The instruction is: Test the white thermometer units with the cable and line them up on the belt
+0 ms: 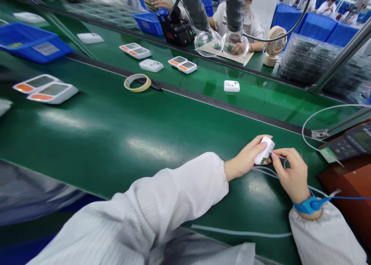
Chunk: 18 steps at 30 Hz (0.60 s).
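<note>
My left hand [245, 158] is closed round a small white plastic device [265, 150], tilted upright, with a green patch at its lower end. My right hand [292, 174] pinches the end of a thin clear tube [278, 156] against the device's right side; whether the tube has entered it I cannot tell. A blue wrist strap [308, 205] circles my right wrist. Loops of tubing run beneath both hands above the green bench [179, 141]. To the right stands a handheld meter [348, 143] with tubing beside it.
A tape roll [145, 85] and a black pen [156, 88] lie by the dark rail. Paired white-and-orange display units [55, 91] and a blue bin [46, 48] are at left. Beyond the rail sits a white device [231, 86]. A brown box [348, 187] borders the right side. Co-workers sit opposite.
</note>
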Available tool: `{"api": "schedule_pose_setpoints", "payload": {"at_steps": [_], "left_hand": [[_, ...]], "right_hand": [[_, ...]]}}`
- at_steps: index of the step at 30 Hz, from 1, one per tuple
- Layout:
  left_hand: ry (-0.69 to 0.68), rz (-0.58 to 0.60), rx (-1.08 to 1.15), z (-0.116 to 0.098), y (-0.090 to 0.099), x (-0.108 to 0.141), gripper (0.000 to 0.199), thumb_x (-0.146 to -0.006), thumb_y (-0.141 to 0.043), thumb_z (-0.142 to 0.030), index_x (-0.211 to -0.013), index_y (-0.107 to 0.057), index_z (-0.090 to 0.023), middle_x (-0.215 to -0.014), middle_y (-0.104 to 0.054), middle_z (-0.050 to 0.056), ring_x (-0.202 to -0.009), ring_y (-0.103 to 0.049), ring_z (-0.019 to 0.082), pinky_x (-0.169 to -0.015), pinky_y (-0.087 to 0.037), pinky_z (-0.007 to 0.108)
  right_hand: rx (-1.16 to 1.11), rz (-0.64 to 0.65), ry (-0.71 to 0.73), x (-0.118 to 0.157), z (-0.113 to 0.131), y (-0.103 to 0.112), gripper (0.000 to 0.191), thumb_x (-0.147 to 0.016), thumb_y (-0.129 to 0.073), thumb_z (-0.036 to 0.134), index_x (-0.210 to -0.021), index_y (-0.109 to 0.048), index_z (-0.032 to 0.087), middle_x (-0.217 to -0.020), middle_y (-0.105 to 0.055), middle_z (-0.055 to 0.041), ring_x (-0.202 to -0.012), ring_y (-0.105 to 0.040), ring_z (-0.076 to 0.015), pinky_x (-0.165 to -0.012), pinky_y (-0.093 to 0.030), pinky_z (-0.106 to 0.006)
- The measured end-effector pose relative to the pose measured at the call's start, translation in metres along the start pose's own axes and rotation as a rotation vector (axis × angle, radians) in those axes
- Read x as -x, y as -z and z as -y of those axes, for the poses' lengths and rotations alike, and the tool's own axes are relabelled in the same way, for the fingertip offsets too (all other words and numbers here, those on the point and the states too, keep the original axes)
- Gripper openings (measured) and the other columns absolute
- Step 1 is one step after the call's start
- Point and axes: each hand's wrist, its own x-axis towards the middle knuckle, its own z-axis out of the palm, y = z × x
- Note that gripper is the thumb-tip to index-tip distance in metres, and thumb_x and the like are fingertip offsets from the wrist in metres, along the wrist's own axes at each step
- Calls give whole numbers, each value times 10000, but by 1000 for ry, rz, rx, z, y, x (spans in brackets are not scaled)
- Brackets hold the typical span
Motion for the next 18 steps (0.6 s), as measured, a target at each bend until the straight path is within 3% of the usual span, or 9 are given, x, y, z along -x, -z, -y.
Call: {"api": "schedule_pose_setpoints", "payload": {"at_steps": [18], "left_hand": [[-24, 56, -126, -5, -4, 6, 539, -822, -654, -550, -1205, -545, -188, -920, -571, 26, -702, -541, 128, -645, -419, 258]], "right_hand": [[-73, 32, -76, 4, -1, -2, 146, -967, -559, 288, -857, -624, 217, -808, -662, -29, -737, -618, -193, -692, -486, -327]]}}
